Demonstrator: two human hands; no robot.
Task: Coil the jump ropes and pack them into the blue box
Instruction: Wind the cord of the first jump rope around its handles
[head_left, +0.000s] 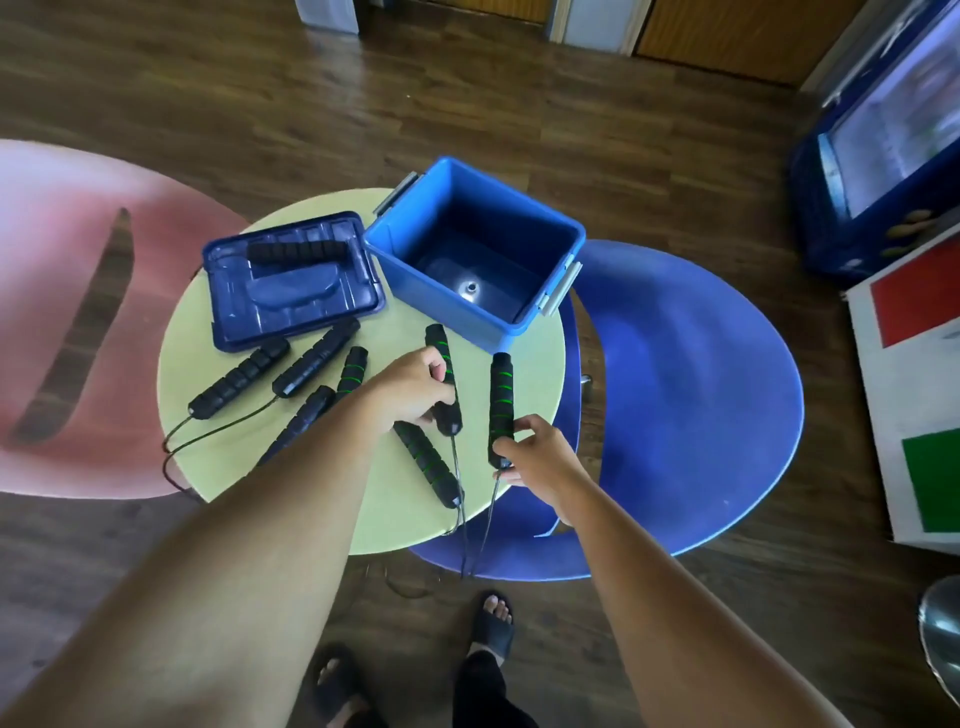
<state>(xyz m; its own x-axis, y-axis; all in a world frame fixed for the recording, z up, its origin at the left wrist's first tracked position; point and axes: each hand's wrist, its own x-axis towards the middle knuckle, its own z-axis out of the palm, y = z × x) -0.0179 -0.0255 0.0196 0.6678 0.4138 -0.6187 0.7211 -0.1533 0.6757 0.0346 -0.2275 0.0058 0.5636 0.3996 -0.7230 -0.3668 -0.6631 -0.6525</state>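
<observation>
The open blue box (470, 210) stands empty at the far right of a small round yellow table (395, 499). Its dark blue lid (234, 312) lies to the left, with one black handle (296, 251) resting on it. Several jump rope handles lie on the table, some all black (239, 376), some black with green rings (427, 462). My left hand (410, 392) grips a green-ringed handle (439, 348). My right hand (535, 457) pinches the lower end of another green-ringed handle (501, 395). Thin black cords (460, 514) hang off the table's near edge.
A blue chair (696, 405) stands right of the table and a pink chair (67, 322) on the left. A blue cabinet (883, 140) and a white panel with red and green squares (914, 415) are at the far right. My sandalled feet (493, 623) are on the wooden floor.
</observation>
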